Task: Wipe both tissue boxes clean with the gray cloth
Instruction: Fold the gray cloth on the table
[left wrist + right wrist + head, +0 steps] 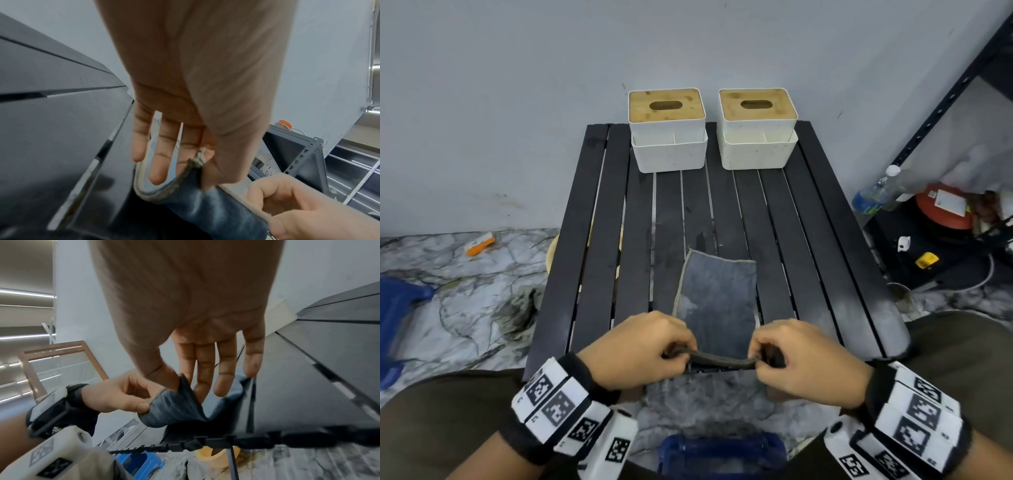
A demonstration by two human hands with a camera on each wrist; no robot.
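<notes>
Fingers of both hands pinch the gray cloth — black slatted table, pale wall behind.

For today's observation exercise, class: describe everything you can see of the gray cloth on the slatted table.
The gray cloth is a dark blue-gray rectangle of soft fabric with a pale, grubby stitched hem. It lies flat along the black slatted table, its far end toward the two boxes but well short of them. Its near edge is lifted and bunched at the table's front, pinched by the left hand at one corner and the right hand at the other.
</notes>
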